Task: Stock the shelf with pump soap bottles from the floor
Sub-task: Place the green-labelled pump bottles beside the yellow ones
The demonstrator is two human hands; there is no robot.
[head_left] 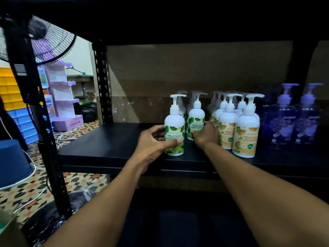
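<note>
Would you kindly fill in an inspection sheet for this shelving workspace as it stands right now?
Surface: black shelf board, bare at left, bottles at right.
Job's things: front green-leaf bottle and rear green-leaf bottle upright; orange-label bottles in rows; blue bottles far right.
Clutter: black plastic bag and blue bucket on the tiled floor.
Hands: left hand grips the front green-leaf bottle; right hand holds the rear green-leaf bottle low down.
Cables: white cables lie on the tiled floor.
Surroundings: fan, purple display stand, yellow and blue bins.
</note>
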